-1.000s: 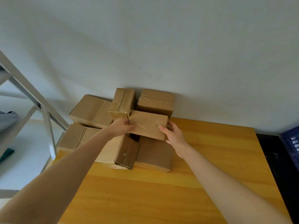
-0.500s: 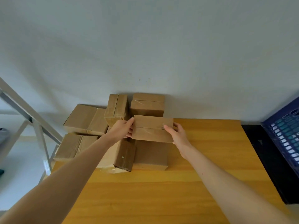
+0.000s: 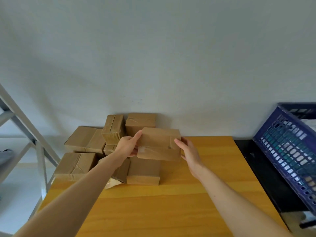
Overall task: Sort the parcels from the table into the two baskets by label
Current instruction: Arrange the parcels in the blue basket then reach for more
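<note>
Parcel (image 3: pixel 159 146) is held up off the pile (image 3: pixel 102 151), above the far edge of the surface (image 3: pixel 171 202) and a bit left of its middle, touching no other box as far as I can tell. Left hand (image 3: pixel 127 146) grips the left end, fingers (image 3: pixel 137 136) wrapped over the top edge. Right hand (image 3: pixel 189 151) clamps the right end, so both hands are closed round this one parcel. The pile sits at the far left corner of the surface against the wall (image 3: pixel 153 57), some boxes flat, one standing on its side. A blue basket (image 3: pixel 287 151) leans just off the right edge; the second basket is not in view. A grey rack (image 3: pixel 25 130) stands off the left edge. No label shows on the faces turned to the camera, only brown card and tape. The step looks like check the label, then bin it. To do it well: keep hold of both ends, roll the box toward the body until the label faces up, and read it before committing to a side. The tape seam on the front looks loose near the right hand, so probably avoid pulling on that flap. Lift clear of the standing box so it does not tip. Carry the parcel level and set it into the basket, not toss it.
</note>
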{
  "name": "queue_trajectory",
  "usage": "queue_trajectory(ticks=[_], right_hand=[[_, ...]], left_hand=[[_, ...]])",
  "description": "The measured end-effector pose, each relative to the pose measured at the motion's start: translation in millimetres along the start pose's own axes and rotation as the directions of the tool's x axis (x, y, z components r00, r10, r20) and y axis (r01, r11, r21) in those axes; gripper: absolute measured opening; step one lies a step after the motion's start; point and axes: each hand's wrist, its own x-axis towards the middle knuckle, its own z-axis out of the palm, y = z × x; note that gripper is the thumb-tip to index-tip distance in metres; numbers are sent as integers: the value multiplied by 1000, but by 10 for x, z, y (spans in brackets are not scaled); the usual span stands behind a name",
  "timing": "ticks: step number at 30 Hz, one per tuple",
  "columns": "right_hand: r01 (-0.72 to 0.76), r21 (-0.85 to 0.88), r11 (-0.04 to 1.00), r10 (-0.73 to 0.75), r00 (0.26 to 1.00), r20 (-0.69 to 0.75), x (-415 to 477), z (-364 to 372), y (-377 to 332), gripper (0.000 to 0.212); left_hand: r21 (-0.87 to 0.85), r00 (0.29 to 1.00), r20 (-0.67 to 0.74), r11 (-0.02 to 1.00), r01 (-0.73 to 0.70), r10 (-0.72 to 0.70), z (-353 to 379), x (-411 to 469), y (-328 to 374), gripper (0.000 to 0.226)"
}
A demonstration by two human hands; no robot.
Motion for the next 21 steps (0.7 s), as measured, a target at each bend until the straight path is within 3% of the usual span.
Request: queue_trajectory(ticks=[7, 9, 12, 15, 21], right_hand=[[-26, 34, 999, 29, 996, -90, -456, -471, 6, 48], [-15, 49, 999, 17, 999, -37, -613, -576, -10, 51], [65, -43, 997, -59, 989, 138, -861, -712, -11, 70], [151, -212, 965, -112, 976, 185, -1032, -793, 96, 94], [177, -154, 972, -172, 984, 49, -1311, -920, 130, 62]], left_hand=[[-34, 993, 45, 994, -108, 109, 317, -721, 30, 45], [-65, 990, 39, 989, -131, 134, 390, -922, 17, 43], [-125, 987, 12, 980, -156, 158, 466, -1190, -14, 37], [-137, 988, -10, 978, -155, 155, 505, -1390, -56, 42], [-147, 981, -29, 970, -196, 194, 576, -1736, -147, 46]])
